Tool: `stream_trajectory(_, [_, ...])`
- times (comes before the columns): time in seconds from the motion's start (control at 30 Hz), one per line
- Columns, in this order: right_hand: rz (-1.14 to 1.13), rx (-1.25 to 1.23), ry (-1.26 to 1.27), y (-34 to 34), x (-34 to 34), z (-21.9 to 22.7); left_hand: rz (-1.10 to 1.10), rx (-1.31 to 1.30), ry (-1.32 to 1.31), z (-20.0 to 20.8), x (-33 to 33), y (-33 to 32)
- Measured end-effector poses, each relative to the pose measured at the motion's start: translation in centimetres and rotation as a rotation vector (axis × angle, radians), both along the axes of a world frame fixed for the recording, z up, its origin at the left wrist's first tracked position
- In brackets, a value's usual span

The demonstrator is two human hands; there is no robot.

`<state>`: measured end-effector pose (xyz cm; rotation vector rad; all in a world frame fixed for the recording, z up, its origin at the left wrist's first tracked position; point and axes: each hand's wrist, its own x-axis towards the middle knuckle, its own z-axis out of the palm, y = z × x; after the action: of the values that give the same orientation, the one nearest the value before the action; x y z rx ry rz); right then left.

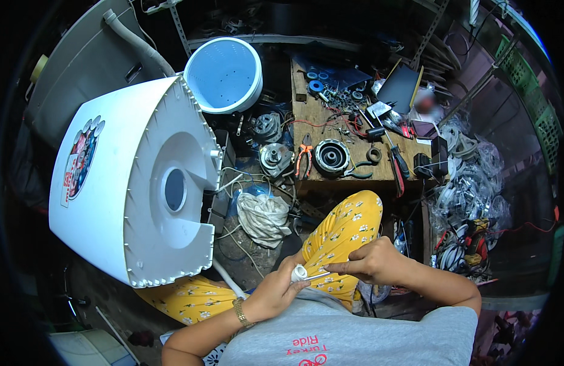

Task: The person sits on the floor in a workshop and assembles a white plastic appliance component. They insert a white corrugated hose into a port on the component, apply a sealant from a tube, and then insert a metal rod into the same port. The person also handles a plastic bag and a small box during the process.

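My left hand [277, 294], a gold-coloured band on its wrist, is closed round a small white round plastic part [299, 272] over my lap. A thin metal shaft [319, 276] sticks out beside that part toward the right. Close to the shaft's far end is my right hand [374, 261], its index finger stretched toward it and the other fingers curled in. Whether something small sits in the right fingers is hidden. The large white washing machine body [102, 183] lies tilted at my left, its open grey underside [172, 143] facing right.
A wooden bench [379, 165] ahead carries orange-handled pliers [304, 157], a black round part [332, 158], screwdrivers and loose hardware. A blue-white perforated tub [224, 76] stands behind, near motors [274, 158] and a crumpled cloth [264, 218]. Plastic-bagged parts [471, 189] pile at right.
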<state>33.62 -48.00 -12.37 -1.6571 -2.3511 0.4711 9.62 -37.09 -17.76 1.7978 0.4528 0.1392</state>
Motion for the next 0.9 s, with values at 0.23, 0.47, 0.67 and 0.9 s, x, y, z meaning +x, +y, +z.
stream_trajectory(0.23, [-0.015, 0.016, 0.294, 0.2, 0.3, -0.8, -0.256, -0.544, -0.108, -0.6, -1.2, 1.9])
stream_trajectory(0.47, [-0.138, 0.017, 0.287, -0.8, -1.3, 0.9, -0.079, 0.074, 0.031, 2.7, -0.2, 1.7])
stream_trajectory(0.67, [-0.140, -0.115, 0.072, -0.8, -1.5, 3.6, -0.018, 0.475, 0.208, 3.1, 0.1, 0.7])
stream_trajectory(0.9, [-0.067, -0.131, -0.124, 0.1, -1.8, 3.2, 0.049, 0.610, 0.309, 1.8, 0.8, -0.4])
